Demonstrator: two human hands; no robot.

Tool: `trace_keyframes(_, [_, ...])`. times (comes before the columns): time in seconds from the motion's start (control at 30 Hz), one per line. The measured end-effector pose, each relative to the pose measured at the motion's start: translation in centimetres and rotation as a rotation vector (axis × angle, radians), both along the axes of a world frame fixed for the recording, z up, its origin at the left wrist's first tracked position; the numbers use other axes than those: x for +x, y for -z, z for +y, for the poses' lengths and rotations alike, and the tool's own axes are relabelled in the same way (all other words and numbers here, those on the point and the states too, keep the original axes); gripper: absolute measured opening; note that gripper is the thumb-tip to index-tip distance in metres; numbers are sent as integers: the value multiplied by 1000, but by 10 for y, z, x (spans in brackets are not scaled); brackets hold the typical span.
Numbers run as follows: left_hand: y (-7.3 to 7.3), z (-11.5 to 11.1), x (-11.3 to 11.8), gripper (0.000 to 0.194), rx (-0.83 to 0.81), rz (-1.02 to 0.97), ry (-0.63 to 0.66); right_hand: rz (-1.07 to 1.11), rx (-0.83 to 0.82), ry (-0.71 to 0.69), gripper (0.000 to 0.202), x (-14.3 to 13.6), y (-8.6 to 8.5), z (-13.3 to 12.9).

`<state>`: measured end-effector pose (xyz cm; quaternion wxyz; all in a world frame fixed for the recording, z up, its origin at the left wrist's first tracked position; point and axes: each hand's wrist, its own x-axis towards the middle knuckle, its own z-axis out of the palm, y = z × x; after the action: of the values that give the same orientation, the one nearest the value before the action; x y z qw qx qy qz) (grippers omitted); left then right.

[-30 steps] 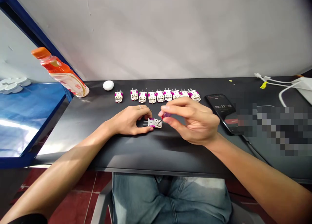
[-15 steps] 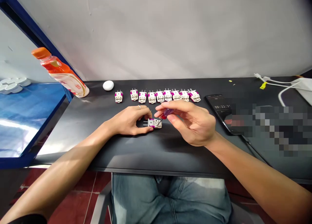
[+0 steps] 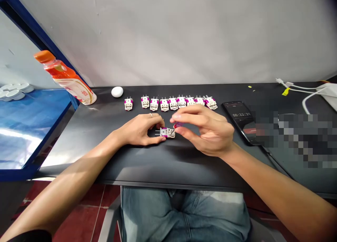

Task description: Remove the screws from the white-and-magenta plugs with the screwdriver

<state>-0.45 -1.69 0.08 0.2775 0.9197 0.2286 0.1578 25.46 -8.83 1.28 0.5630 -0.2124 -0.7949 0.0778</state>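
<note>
A white and purple plug part (image 3: pixel 166 132) lies on the black table, its metal pins pointing left. My left hand (image 3: pixel 143 129) grips it between thumb and fingers from the left side. My right hand (image 3: pixel 207 129) pinches the small red and purple handle of a screwdriver (image 3: pixel 178 124); its thin shaft slants down to the right end of the part. Behind my hands stands a row of several similar plug parts (image 3: pixel 181 101), with one more (image 3: pixel 128 103) set apart at the left.
At the back left are a white egg-shaped object (image 3: pixel 117 92) and a tilted-looking orange bottle (image 3: pixel 65 77). A phone (image 3: pixel 240 121) with a cable lies right of my right hand. White cables (image 3: pixel 302 89) lie at the back right.
The fingers of my right hand have shifted their hold around the screwdriver handle, now covering more of it. My left hand and the plug part have stayed in place.
</note>
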Motion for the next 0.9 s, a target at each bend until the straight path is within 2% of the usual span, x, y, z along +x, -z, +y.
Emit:
trace_keyframes(0.07, [0, 0, 0, 35, 4, -2, 11, 20, -27, -28, 62, 0, 0, 0])
trace_keyframes(0.2, [-1, 0, 0, 35, 8, -3, 6, 42, -192, -122, 57, 1, 1, -3])
trace_keyframes(0.37, [0, 0, 0, 34, 1, -12, 11, 6, -124, -99, 62, 1, 8, -1])
trace_keyframes(0.53, [-1, -1, 0, 29, -6, -19, 31, 59, -260, -146, 61, 0, 14, -4])
trace_keyframes(0.83, [1, -1, 0, 45, 105, -124, 53, 159, -291, -172, 45, -2, 8, -6])
trace_keyframes(0.9, [3, -2, 1, 37, 119, -205, 59, 182, -261, -194, 50, -3, 8, -6])
